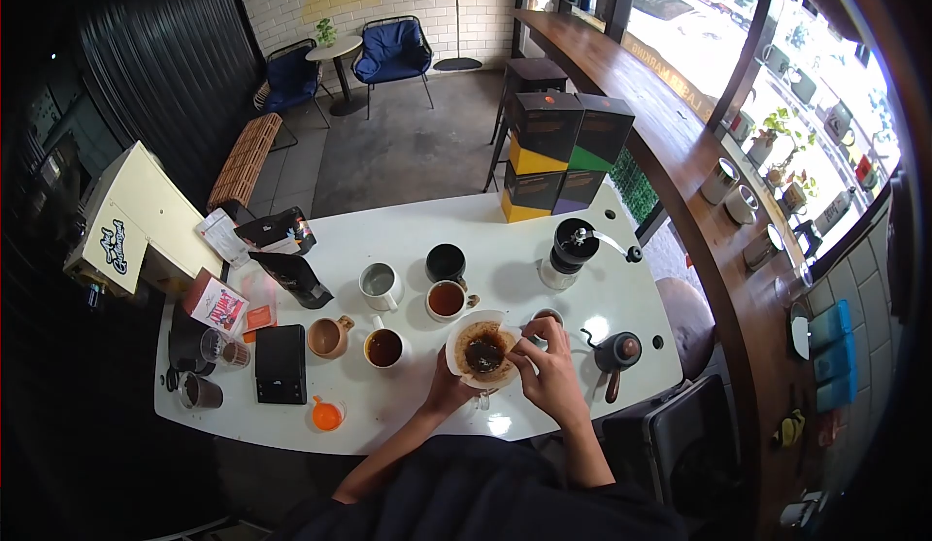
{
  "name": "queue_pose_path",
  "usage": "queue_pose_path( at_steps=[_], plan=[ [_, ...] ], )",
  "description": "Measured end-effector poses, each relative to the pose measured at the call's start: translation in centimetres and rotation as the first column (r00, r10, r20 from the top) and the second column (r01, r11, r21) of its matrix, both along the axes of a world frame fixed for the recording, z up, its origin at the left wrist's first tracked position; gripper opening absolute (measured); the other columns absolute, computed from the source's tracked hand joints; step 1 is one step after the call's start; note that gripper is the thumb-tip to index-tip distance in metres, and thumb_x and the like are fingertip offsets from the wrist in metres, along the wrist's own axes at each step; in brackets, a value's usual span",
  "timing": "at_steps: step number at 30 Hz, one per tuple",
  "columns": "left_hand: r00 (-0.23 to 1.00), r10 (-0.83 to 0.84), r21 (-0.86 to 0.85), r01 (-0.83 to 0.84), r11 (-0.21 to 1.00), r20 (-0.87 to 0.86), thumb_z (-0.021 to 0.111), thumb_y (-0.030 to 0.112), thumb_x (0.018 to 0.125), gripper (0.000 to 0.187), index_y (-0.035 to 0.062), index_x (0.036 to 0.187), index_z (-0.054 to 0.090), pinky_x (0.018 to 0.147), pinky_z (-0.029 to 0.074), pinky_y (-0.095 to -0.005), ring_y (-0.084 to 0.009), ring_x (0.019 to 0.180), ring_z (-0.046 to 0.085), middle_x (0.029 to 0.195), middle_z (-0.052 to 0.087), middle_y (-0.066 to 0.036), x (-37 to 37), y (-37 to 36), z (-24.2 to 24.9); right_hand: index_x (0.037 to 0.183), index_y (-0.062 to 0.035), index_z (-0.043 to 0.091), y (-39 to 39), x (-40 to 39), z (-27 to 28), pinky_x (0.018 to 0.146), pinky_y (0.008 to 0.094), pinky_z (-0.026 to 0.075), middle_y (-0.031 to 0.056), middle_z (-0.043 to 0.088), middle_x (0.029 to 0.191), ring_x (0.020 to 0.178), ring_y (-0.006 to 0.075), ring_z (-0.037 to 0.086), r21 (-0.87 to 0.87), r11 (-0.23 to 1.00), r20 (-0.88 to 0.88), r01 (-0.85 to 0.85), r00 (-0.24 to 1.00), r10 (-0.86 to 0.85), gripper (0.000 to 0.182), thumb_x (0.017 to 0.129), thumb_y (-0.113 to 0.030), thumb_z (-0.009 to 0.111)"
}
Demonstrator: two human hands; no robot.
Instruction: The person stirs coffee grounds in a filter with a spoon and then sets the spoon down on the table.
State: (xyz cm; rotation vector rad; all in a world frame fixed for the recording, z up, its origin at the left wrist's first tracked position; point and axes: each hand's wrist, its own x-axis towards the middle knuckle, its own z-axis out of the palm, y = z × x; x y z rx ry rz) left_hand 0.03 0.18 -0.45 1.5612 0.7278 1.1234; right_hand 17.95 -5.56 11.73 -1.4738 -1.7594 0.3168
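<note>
A paper coffee filter [466,339] with wet brown grounds and dark liquid sits in a dripper near the table's front edge. Around its left side curls my left hand [448,386], holding the dripper, whose body is mostly hidden. The fingers of my right hand [549,374] are closed in a pinch at the filter's right rim. Behind that hand a small cup [548,316] is partly covered. Left of the dripper stand a white mug [386,349] of dark coffee and a brown cup [328,337]. Another cup [447,300] of reddish-brown liquid stands just behind.
A hand grinder [573,250] and a gooseneck kettle [617,353] stand to the right. Stacked boxes [558,152] rise at the back edge. A black scale [281,364], an orange scoop [327,414] and coffee bags [291,259] lie leftward. A wooden counter [680,133] runs along the right.
</note>
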Motion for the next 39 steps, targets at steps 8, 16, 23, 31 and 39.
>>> queue_pose_path(
  at_steps=[8, 16, 23, 31, 39],
  plan=[
    [1.0, 0.009, 0.029, -0.008, 1.0, -0.025, 0.095, 0.013, 0.066, 0.07, 0.0015, 0.127, 0.063, 0.096, 0.057, -0.0375, -0.0238, 0.108, 0.071, 0.119, 0.072, -0.011, 0.0, 0.0, -0.2, 0.091, -0.0018, 0.068, 0.1, 0.0, 0.1, 0.101, 0.0475, 0.042, 0.0131, 0.053, 0.111, 0.117, 0.0346, 0.053, -0.009, 0.999, 0.003, -0.035, 0.999, 0.035, 0.012, 0.082, -0.006, 0.076],
    [1.0, 0.008, 0.005, -0.008, 1.0, -0.001, 0.095, 0.014, 0.066, 0.07, 0.0015, 0.128, 0.063, 0.097, 0.056, -0.0372, -0.0229, 0.108, 0.071, 0.118, 0.073, -0.01, 0.1, -0.1, 0.8, 0.092, -0.0033, 0.07, 0.2, 0.2, -0.5, 0.1, 0.0478, 0.042, 0.0128, 0.054, 0.112, 0.113, 0.0355, 0.053, -0.004, 1.0, -0.021, -0.027, 0.999, 0.027, 0.01, 0.084, -0.008, 0.075],
    [1.0, -0.014, -0.013, 0.014, 1.0, -0.021, 0.095, 0.013, 0.067, 0.071, 0.0015, 0.129, 0.062, 0.098, 0.056, -0.0369, -0.0219, 0.11, 0.071, 0.121, 0.072, -0.01, -0.1, -0.1, 0.6, 0.093, -0.0048, 0.072, 0.1, 0.3, -0.5, 0.098, 0.0478, 0.042, 0.0135, 0.055, 0.111, 0.109, 0.0363, 0.053, 0.006, 0.999, -0.027, -0.049, 0.998, 0.049, 0.01, 0.086, -0.01, 0.075],
    [1.0, -0.009, -0.041, 0.008, 0.999, -0.01, 0.096, 0.015, 0.066, 0.072, 0.0018, 0.129, 0.062, 0.097, 0.056, -0.0369, -0.0226, 0.109, 0.07, 0.12, 0.072, -0.01, 0.0, 0.0, 0.5, 0.092, -0.0025, 0.07, 0.1, 0.3, 0.0, 0.102, 0.0479, 0.042, 0.0125, 0.054, 0.112, 0.117, 0.0349, 0.053, -0.01, 1.0, 0.001, -0.021, 1.0, 0.021, 0.013, 0.083, -0.008, 0.077],
    [1.0, -0.004, 0.007, 0.004, 1.0, 0.003, 0.096, 0.01, 0.063, 0.075, 0.0018, 0.129, 0.061, 0.096, 0.056, -0.0366, -0.0224, 0.108, 0.07, 0.119, 0.071, -0.01, 0.0, 0.1, -0.3, 0.091, -0.0023, 0.07, 0.1, 0.3, -0.1, 0.102, 0.0473, 0.042, 0.0123, 0.054, 0.112, 0.117, 0.0345, 0.053, -0.007, 1.0, 0.012, -0.007, 1.0, 0.007, 0.013, 0.083, -0.009, 0.077]
  ],
)
